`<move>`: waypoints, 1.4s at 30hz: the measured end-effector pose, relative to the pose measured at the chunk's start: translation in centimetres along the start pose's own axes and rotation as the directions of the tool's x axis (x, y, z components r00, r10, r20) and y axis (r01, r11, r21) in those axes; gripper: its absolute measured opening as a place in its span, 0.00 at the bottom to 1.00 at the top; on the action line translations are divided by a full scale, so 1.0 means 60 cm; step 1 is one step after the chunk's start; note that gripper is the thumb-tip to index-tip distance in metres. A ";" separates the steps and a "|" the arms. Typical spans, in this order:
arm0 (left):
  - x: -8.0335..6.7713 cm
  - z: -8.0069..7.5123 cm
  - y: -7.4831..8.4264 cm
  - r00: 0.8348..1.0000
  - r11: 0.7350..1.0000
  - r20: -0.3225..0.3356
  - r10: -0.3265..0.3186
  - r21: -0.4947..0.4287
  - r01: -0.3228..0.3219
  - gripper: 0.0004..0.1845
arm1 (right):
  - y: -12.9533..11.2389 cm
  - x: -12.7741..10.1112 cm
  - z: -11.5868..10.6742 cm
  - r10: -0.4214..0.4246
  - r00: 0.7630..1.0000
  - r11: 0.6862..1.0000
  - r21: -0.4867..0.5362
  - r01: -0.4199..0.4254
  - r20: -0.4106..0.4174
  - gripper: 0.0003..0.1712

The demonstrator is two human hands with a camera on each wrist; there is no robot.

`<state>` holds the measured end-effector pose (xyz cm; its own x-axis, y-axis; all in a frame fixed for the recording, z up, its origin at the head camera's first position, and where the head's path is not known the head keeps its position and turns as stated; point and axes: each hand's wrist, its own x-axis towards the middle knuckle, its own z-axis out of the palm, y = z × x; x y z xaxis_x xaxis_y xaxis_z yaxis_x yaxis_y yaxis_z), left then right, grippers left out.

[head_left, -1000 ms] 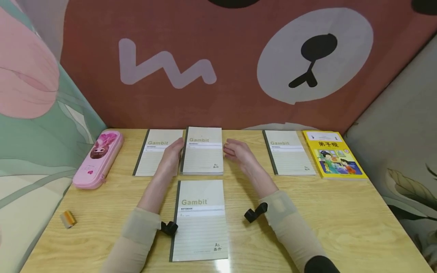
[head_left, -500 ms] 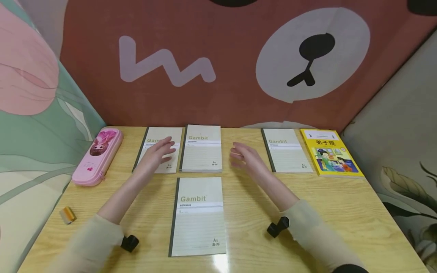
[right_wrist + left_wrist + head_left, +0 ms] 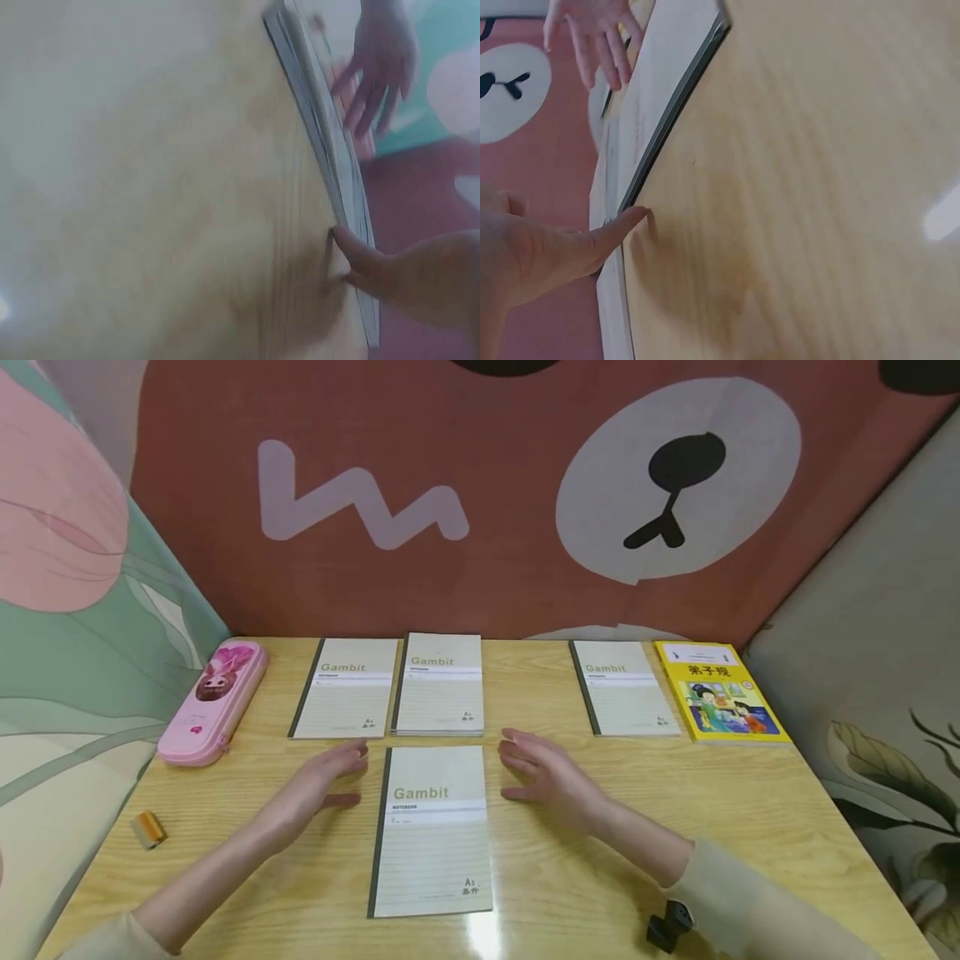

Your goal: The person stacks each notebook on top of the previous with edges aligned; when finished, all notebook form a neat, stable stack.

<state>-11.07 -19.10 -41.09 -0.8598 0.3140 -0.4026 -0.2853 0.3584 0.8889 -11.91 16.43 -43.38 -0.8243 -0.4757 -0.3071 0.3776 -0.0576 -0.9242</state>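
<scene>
A beige "Gambit" notebook [image 3: 433,831] lies flat on the wooden table [image 3: 750,827] in front of me. My left hand [image 3: 348,781] rests open just left of its dark spine, fingers straight. In the left wrist view the left thumb [image 3: 622,225] reaches the notebook's edge [image 3: 652,97]. My right hand [image 3: 510,768] is open just right of the notebook, fingers spread. The right wrist view is blurred and shows the right thumb [image 3: 349,251] by the notebook's edge [image 3: 315,112]. Neither hand holds anything.
Along the back lie a Gambit notebook [image 3: 347,687], a small stack of them [image 3: 440,683], another notebook [image 3: 621,687] and a yellow picture book [image 3: 716,692]. A pink pencil case [image 3: 213,702] and a small eraser [image 3: 148,829] sit at the left. Padded walls enclose the table.
Both hands have drawn back from the far notebooks toward me and now flank the near notebook. The notebooks have not moved.
</scene>
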 end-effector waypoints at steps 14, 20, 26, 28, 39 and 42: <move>-0.021 0.037 -0.009 0.998 0.966 0.052 -0.030 -0.255 0.043 0.42 | 0.007 -0.053 0.100 0.083 0.991 0.995 0.061 -0.077 -0.105 0.50; -0.020 0.042 -0.013 0.999 0.966 0.013 -0.045 -0.252 0.047 0.40 | 0.004 -0.051 0.109 0.109 0.987 0.994 0.035 -0.106 -0.117 0.50; -0.013 0.047 -0.021 0.997 0.963 -0.041 -0.072 -0.264 0.058 0.36 | 0.004 -0.046 0.105 0.143 0.975 0.989 0.050 -0.136 -0.167 0.40; -0.010 0.047 -0.025 0.997 0.970 -0.035 -0.075 -0.235 0.065 0.36 | 0.007 -0.044 0.103 0.151 0.974 0.988 0.049 -0.144 -0.169 0.32; -0.007 0.033 -0.017 0.997 0.997 0.027 -0.076 -0.018 0.076 0.38 | 0.015 -0.041 0.101 0.138 0.985 0.988 0.087 -0.129 -0.107 0.35; -0.005 0.023 -0.001 0.999 1.000 0.035 -0.017 0.001 0.017 0.40 | 0.006 -0.037 0.100 0.110 0.987 0.991 0.091 -0.100 -0.116 0.36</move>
<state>-10.19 -18.01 -41.35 -0.8395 0.3382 -0.4253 -0.2995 0.3650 0.8815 -7.41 12.23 -41.67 -0.8213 -0.3737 -0.4311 0.4947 -0.0899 -0.8644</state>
